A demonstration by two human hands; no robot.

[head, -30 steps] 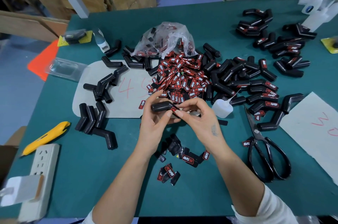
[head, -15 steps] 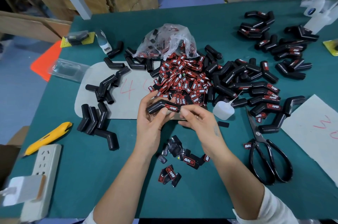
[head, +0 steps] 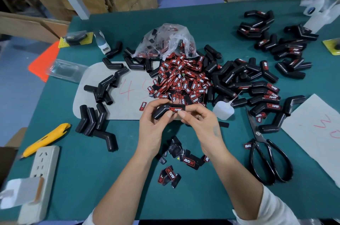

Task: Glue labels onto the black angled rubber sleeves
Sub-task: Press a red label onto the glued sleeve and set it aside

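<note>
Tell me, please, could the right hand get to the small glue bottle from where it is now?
Probably yes. The glue bottle stands just beside the right hand with bare mat between them. But that hand is pinching the labelled sleeve together with the left hand, so it must let go first.

Black angled sleeve [head: 164, 111], red label [head: 175, 109] on top, lies level above the table.

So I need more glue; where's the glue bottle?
Head view: the glue bottle stands right of the right hand, left of the scissors.
</note>
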